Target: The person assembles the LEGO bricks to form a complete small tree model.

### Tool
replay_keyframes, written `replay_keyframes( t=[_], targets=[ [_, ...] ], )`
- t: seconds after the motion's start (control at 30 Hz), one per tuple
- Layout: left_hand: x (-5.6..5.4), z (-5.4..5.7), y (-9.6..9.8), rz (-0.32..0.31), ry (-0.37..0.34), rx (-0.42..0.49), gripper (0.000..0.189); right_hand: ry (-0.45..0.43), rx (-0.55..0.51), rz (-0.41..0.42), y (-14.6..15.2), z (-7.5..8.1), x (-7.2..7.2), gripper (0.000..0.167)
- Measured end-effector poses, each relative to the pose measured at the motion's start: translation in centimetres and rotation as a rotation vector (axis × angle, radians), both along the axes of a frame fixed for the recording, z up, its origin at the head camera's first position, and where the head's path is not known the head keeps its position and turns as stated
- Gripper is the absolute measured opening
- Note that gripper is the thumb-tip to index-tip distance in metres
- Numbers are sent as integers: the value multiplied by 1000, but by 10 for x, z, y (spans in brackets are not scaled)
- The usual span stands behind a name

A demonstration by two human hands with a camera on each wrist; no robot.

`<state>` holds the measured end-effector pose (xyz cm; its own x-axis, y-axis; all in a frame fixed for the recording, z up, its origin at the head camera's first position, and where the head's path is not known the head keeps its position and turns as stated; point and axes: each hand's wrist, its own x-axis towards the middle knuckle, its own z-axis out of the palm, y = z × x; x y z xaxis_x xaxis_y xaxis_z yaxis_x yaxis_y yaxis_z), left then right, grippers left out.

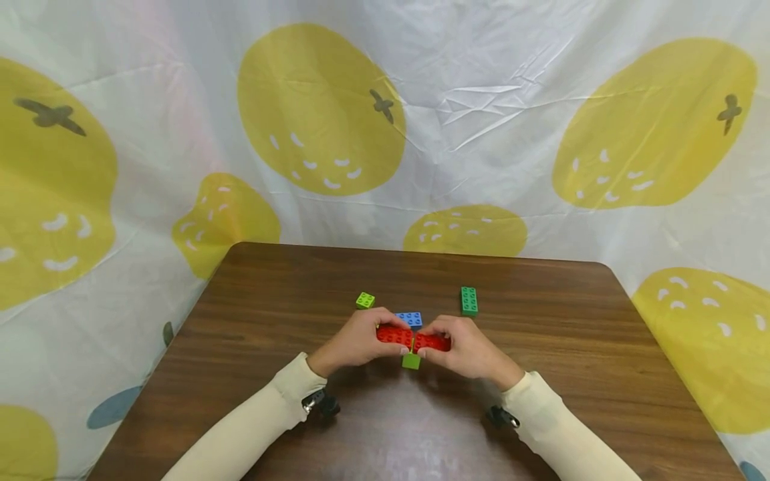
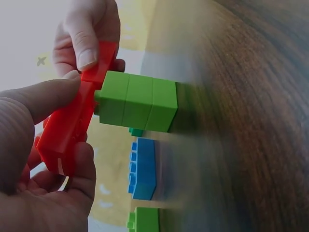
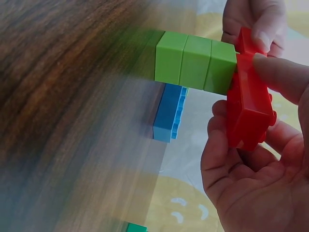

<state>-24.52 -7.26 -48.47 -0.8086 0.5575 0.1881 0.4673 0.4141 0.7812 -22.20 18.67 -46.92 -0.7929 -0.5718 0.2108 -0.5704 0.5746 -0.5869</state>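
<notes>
Hanging behind everything, a white curtain (image 1: 469,80) printed with yellow fruit runs past the head view's top and sides. Below lies a brown wood-grain table (image 1: 301,280), its near edge cut off at 6 o'clock. Pale sleeves (image 1: 255,421) enter from 7 and 5 o'clock. The left hand (image 1: 359,336) and right hand (image 1: 469,347) face each other; between them stands a stack of three light-green bricks (image 2: 137,101), mostly covered from above. Thumb and fingers of the left clamp one red brick (image 1: 394,335), those of the right another red brick (image 1: 433,343), hiding parts of both. These are held end to end at the stack's top; whether they are fully pressed on, I cannot tell. From the stack, a blue brick (image 1: 412,319), partly hidden by the left hand, lies at 12 o'clock, a dark-green brick (image 1: 469,302) at 1, and a small light-green brick (image 1: 365,300), cut off in the left wrist view, at 11.
</notes>
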Motion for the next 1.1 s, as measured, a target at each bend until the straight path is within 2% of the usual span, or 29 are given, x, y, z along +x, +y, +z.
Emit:
replay_keyframes(
  t=[0.3,0.53,0.93,1.1],
  targets=[
    [-1,-4,4,5,2,-3,38,-2,2,-8,0,-1,0,22],
    [0,-3,3,-15,-4,11,36,-11,-11,-8,0,-2,1,22],
    [-4,-4,4,-21,21,-16,37,-17,-17,-10,0,-1,-1,22],
    [-3,-5,2,-11,10,-41,37,-26,-15,1,-1,-2,-1,22]
  ],
)
